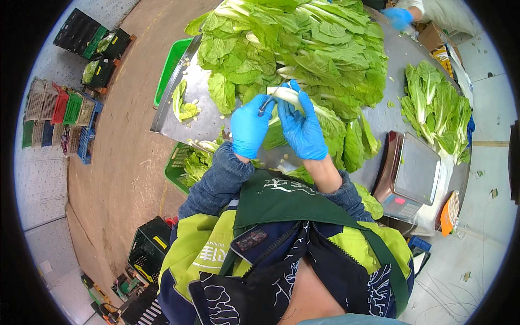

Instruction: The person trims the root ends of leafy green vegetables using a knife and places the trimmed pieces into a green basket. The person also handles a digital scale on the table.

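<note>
Blue disposable gloves cover both hands. My left hand (251, 126) is shut on a small knife (266, 105), its blade up against the white base of a leafy green head (286, 94). My right hand (301, 128) holds that head around its pale stem, leaves trailing to the right over the pile. Just beyond my hands, a large heap of leafy green heads (325, 53) covers much of the metal table (174, 118). Most of the knife handle is hidden inside my left fist.
Right of me, a weighing scale (418, 166) stands near a smaller stack of greens (436, 101). A green crate (174, 166) of leaves sits below the table's left edge. Across the table is another person's gloved hand (398, 18). Stacked baskets (61, 109) line the left wall.
</note>
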`<control>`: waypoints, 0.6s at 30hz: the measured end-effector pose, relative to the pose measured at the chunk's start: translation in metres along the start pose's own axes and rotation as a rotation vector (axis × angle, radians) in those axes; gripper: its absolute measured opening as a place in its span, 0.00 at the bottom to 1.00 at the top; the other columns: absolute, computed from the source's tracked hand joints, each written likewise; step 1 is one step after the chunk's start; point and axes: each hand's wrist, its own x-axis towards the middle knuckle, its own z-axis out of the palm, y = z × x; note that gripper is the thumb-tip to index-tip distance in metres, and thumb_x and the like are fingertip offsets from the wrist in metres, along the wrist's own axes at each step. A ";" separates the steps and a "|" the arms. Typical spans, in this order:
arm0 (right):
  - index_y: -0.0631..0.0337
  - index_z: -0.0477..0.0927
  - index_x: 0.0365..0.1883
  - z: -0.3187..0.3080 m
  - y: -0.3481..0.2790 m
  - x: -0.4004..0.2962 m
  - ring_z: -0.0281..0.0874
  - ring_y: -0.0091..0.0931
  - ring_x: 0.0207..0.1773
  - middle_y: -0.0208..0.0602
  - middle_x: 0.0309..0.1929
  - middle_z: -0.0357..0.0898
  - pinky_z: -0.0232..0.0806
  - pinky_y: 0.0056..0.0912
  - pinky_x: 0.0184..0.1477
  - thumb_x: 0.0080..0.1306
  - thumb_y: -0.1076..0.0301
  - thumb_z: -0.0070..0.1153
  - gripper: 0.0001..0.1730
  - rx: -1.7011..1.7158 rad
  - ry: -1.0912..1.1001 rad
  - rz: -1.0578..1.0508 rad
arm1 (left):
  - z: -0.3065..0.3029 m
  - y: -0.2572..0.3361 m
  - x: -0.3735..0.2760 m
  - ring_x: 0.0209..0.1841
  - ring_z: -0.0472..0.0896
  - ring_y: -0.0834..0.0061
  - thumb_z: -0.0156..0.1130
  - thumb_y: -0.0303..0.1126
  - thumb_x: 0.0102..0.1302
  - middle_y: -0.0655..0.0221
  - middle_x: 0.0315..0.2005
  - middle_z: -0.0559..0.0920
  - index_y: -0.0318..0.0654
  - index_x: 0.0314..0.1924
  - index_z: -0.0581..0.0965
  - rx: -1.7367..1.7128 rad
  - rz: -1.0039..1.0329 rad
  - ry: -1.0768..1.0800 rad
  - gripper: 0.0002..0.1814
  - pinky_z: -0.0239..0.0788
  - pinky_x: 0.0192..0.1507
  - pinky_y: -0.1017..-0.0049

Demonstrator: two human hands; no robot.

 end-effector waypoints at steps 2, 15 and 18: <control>0.64 0.68 0.64 -0.001 -0.002 0.002 0.71 0.31 0.63 0.42 0.61 0.72 0.68 0.31 0.64 0.69 0.66 0.55 0.26 -0.020 0.001 -0.020 | 0.002 -0.013 0.007 0.30 0.82 0.57 0.62 0.29 0.62 0.57 0.27 0.82 0.43 0.42 0.79 0.143 -0.023 0.045 0.08 0.72 0.31 0.64; 0.68 0.67 0.64 -0.038 -0.046 0.025 0.72 0.33 0.62 0.37 0.53 0.76 0.61 0.40 0.68 0.65 0.75 0.53 0.28 -0.629 0.129 -0.214 | -0.037 -0.129 0.267 0.53 0.76 0.54 0.53 0.17 0.56 0.59 0.56 0.74 0.50 0.61 0.72 0.318 0.310 0.284 0.31 0.71 0.52 0.62; 0.66 0.69 0.62 -0.033 -0.054 0.030 0.75 0.27 0.51 0.33 0.48 0.75 0.67 0.34 0.60 0.65 0.75 0.54 0.25 -0.635 0.206 -0.220 | -0.042 -0.185 0.316 0.54 0.75 0.55 0.53 0.15 0.54 0.59 0.54 0.76 0.46 0.58 0.74 0.397 0.454 0.130 0.30 0.69 0.55 0.63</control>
